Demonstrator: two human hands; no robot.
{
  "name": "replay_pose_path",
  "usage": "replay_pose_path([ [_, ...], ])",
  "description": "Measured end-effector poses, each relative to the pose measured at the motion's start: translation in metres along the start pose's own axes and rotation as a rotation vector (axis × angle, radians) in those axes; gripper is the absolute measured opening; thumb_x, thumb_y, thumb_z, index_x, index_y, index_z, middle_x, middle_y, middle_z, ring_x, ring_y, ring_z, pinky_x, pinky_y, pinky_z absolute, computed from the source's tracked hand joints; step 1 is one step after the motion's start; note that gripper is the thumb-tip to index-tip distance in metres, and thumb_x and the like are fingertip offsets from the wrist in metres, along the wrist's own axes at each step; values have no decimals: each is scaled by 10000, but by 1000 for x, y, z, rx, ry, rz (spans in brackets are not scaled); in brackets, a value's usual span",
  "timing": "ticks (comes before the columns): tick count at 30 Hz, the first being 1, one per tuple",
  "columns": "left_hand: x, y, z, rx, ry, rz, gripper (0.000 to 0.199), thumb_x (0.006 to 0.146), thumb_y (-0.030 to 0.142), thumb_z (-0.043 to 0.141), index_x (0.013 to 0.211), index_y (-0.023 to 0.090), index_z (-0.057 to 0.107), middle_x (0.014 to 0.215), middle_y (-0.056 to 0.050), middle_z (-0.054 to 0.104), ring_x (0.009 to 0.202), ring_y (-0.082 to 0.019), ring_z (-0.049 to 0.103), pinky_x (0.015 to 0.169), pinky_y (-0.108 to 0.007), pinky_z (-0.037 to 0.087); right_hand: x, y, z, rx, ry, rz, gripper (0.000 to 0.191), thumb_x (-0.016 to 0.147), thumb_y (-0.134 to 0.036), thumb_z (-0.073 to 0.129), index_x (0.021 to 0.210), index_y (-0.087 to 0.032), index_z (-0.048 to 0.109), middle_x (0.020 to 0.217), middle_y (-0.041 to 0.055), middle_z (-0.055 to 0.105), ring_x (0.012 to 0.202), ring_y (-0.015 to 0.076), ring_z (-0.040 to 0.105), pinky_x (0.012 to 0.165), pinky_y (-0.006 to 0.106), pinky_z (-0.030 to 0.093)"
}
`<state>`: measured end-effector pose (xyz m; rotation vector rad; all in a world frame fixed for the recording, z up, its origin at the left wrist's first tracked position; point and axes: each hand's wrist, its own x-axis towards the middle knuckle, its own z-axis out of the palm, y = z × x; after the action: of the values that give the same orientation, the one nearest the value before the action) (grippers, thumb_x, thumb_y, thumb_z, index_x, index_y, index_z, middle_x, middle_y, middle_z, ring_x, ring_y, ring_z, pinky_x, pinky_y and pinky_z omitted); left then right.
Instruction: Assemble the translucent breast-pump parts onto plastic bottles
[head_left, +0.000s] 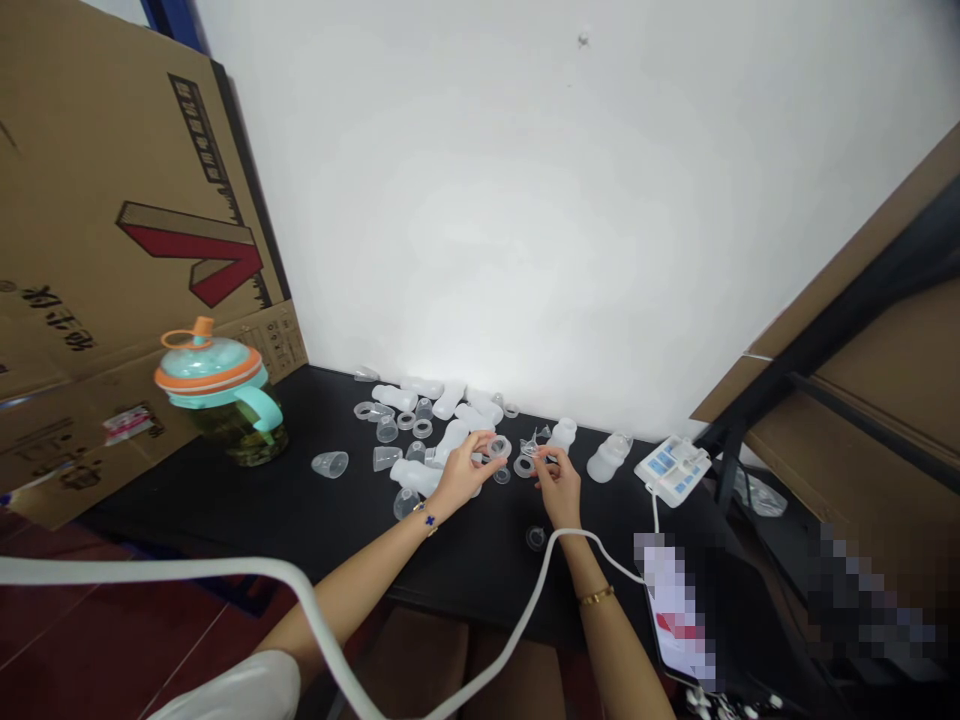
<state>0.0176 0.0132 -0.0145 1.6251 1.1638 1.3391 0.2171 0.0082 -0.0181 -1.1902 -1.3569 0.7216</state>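
My left hand (466,470) pinches a translucent bottle collar ring (499,448) between thumb and fingers, above the black table. To its right, my right hand (559,487) has its fingertips closed at a small clear bottle nipple (529,448); the fingers partly hide the grip. Just below these fingertips lies another collar ring (523,467). A further ring (502,476) rests under my left hand. White baby bottles (415,476) lie in a loose pile left of and behind my hands, among clear caps (387,458). One nipple (535,538) sits nearer the table's front edge.
An assembled bottle (610,457) lies at the right, beside a white power strip (673,470). A phone (679,615) is at the right front. A white cable (525,620) loops before my arms. At the left stand a lidded jug (225,400) and a cardboard box (112,200).
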Motion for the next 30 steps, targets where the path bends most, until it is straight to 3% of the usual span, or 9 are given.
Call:
replay_pose_path([
  [9, 0, 2, -1, -1, -4, -5, 444, 811, 380, 741, 1195, 216, 591, 1225, -97, 698, 1014, -206, 687, 630, -224, 538, -1, -2, 1, -38, -19, -33, 300, 847, -514, 640, 888, -218, 622, 1125, 83, 714, 660, 168, 679, 486, 255, 530],
  [18, -3, 13, -1, -19, 4, -27, 430, 798, 374, 745, 1167, 203, 606, 1231, -109, 689, 946, -187, 672, 614, -217, 525, -1, -3, 1, -74, -18, -74, 255, 857, -466, 635, 882, -212, 623, 1178, 91, 690, 662, 160, 672, 489, 252, 518],
  [30, -2, 7, -1, -22, -2, -10, 469, 803, 428, 734, 1196, 207, 606, 1228, -111, 692, 844, -166, 686, 596, -221, 516, -2, -1, 0, -111, -36, -87, 271, 864, -485, 637, 870, -214, 627, 1191, 91, 683, 671, 153, 648, 511, 253, 524],
])
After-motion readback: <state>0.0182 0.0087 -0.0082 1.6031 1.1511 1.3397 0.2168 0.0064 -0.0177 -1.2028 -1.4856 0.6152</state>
